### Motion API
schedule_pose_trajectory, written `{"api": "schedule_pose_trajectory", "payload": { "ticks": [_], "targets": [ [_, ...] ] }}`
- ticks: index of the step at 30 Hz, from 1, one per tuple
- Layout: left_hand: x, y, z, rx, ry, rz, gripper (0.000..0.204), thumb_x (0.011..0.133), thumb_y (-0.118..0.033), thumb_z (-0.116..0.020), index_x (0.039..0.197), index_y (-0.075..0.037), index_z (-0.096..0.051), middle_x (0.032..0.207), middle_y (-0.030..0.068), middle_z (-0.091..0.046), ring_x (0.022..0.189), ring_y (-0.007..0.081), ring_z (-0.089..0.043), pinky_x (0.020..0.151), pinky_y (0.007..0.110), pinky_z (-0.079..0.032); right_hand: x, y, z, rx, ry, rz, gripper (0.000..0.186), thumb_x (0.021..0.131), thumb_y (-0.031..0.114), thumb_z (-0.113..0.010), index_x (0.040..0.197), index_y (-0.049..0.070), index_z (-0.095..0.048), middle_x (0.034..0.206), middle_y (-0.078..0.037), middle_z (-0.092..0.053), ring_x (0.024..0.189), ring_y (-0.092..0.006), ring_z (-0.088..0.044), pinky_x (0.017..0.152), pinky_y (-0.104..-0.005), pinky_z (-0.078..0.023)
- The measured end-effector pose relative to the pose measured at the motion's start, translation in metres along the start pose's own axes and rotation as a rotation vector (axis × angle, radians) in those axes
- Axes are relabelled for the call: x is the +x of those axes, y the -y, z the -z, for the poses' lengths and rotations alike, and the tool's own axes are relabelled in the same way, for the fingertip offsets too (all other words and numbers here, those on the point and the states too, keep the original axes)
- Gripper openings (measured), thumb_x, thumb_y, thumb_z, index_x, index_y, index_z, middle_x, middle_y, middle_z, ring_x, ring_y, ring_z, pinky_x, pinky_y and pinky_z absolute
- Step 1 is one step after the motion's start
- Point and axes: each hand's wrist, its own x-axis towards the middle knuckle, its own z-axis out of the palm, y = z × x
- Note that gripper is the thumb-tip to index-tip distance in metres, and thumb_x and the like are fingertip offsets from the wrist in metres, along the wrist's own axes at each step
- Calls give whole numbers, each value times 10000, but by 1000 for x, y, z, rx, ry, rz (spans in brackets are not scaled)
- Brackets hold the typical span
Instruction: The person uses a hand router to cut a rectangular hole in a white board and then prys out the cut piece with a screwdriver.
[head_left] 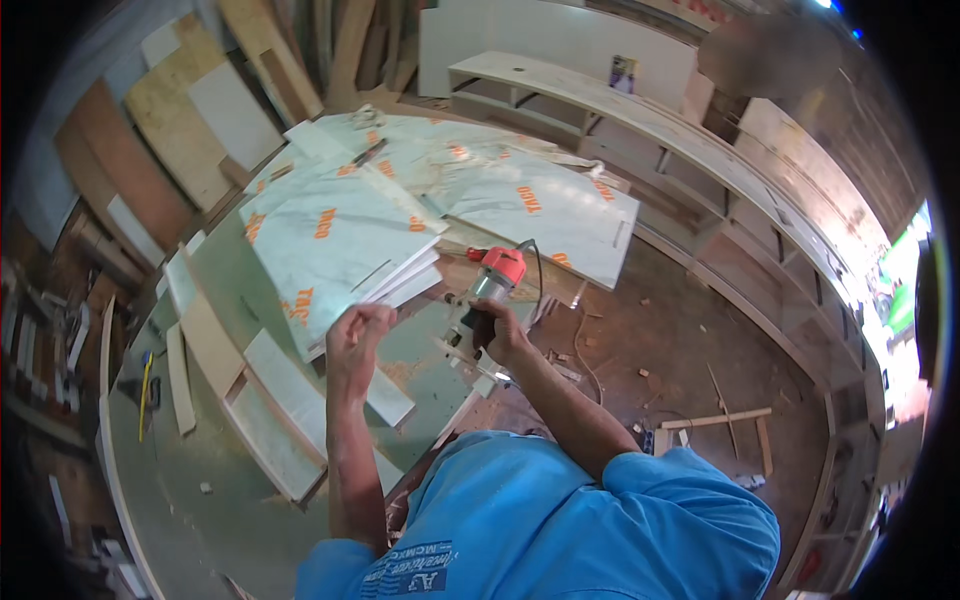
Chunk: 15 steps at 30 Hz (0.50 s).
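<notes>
My right hand [500, 330] grips the dark and silver lower body of a red-topped power router [503, 266] with a black cord, held over the workbench. My left hand [360, 330] is closed beside the lower corner of stacked white marble-look boards [330, 235] with orange printing; what it holds, if anything, I cannot make out. Loose pale strips [265, 380] lie on the green-grey bench top [200, 480] to the left of my forearms.
Sheet panels [160, 135] lean at upper left. More marble-look boards [560, 215] lie beyond the router. A long shelved carcass [520, 70] lines the back and right. Wood offcuts [725, 420] and a cord lie on the floor at right. A yellow tool [145, 395] sits at left.
</notes>
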Motion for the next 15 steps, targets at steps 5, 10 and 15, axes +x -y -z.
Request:
{"api": "schedule_pose_trajectory", "payload": {
  "ticks": [5,10,15],
  "targets": [
    [74,-26,-109,128,193,-127,282,977,-226,-737,1103,27,-726,1014,67,-740,924,101,-659,841,270,-527,-85,49,-20,-130,-14,428,423,769,235,-786,1112,37,-638,940,-78,-694,851,-202,-686,782,-372,-557],
    [112,0,-229,72,559,-221,243,992,-201,-721,1087,21,-747,968,54,-747,888,101,-668,830,275,-543,-153,83,24,-517,-78,543,530,639,241,-804,1106,32,-664,962,-50,-700,863,-155,-667,765,-320,-529],
    [108,4,-277,-43,950,-85,202,975,-179,-748,1059,4,-766,936,54,-760,883,113,-681,864,290,-554,-213,66,70,-517,-261,555,625,567,237,-814,1136,37,-651,950,-25,-672,839,-139,-639,740,-297,-512]
  ]
}}
